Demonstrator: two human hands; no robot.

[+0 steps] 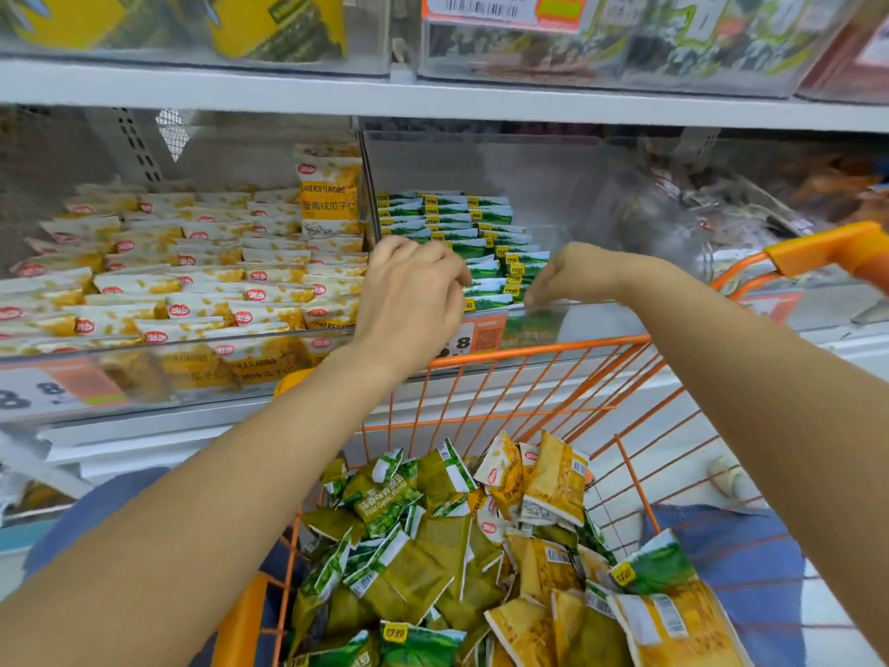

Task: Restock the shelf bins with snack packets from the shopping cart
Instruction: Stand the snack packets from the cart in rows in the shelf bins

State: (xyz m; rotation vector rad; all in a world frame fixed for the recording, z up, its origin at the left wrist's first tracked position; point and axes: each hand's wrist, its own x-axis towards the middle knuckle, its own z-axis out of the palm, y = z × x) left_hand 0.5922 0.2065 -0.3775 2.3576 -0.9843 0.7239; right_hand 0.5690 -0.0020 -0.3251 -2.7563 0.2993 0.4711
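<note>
Both hands reach over the clear bin's front lip among green packets (486,243); left hand (413,291) curled, right hand (572,276) bent downward, grasp unclear; neighbouring yellow packets (330,195) read "CRAB ROE FLAVORED"; orange shopping cart (553,351) holds "Peas Garlic Flavor" packets (385,505).

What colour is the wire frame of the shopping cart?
Orange; the head view shows the shopping cart clearly.

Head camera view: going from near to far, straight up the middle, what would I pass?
Loose packets in the cart → cart's front rim → green packets in the bin → upper shelf edge
</note>
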